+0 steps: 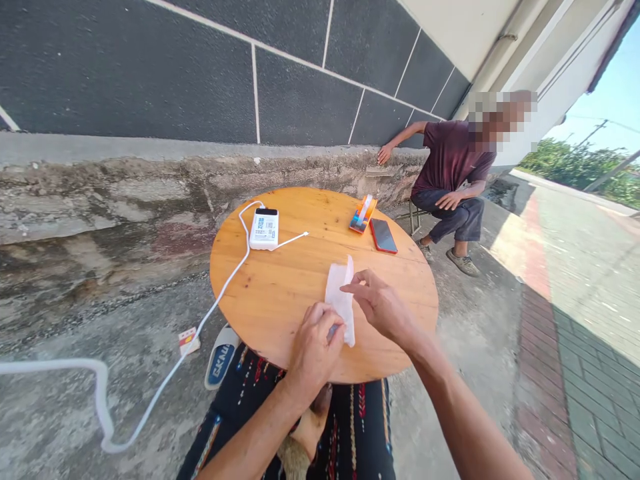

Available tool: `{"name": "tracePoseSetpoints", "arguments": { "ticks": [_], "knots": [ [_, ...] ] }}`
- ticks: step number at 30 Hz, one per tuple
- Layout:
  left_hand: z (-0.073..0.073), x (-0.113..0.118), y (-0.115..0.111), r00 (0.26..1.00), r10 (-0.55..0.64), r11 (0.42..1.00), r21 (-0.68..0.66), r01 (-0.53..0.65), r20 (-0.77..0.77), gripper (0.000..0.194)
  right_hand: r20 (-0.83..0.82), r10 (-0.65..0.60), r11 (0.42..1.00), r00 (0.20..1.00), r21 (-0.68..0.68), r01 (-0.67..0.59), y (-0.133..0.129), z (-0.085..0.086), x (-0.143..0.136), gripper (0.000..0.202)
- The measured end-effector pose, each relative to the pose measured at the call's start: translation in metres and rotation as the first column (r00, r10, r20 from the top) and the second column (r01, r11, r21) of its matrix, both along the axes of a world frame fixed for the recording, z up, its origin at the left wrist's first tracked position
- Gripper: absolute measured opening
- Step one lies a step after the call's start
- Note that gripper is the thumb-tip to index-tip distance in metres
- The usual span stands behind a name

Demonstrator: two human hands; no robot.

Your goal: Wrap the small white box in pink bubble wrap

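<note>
A white sheet of thin paper, like a tissue [340,300], lies lengthwise on the round wooden table [280,300], its right edge raised in a fold. My left hand [317,340] is at the near left part of the tissue, its fingers curled and closed on that edge. From the right, my right hand [377,303] reaches over the sheet, with thumb and index finger pinching near the upper right edge. The exact contact of the fingertips is partly hidden.
A white power bank [265,230] with a white cable [220,293] stands at the table's back left. Back right are an orange-and-blue item with a white strip [363,213] and a red-edged phone [384,236]. A seated person [453,163] is beyond, by the wall.
</note>
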State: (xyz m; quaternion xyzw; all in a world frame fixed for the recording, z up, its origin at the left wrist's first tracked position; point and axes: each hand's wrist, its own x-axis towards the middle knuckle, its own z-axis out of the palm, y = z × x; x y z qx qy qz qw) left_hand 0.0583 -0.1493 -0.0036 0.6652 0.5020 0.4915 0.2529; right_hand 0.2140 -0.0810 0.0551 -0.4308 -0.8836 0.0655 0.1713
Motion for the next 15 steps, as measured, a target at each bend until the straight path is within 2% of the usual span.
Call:
{"name": "tracePoseSetpoints", "arguments": {
  "ticks": [4,9,15],
  "knots": [
    [0.000,-0.002,0.000,1.000,-0.007,1.000,0.002,0.007,-0.015,0.012,0.178,0.033,0.997,0.983,0.066,-0.045,0.009,-0.002,-0.008,0.029],
    [0.000,-0.002,0.000,0.997,-0.018,1.000,0.017,0.020,-0.080,0.013,0.162,0.026,0.993,0.986,0.109,-0.044,0.009,-0.004,-0.009,0.023],
    [0.003,-0.003,0.000,0.972,-0.003,0.998,0.056,0.016,-0.235,0.012,0.170,0.041,0.996,0.984,0.072,-0.054,0.012,-0.011,-0.013,0.021]
  ]
}}
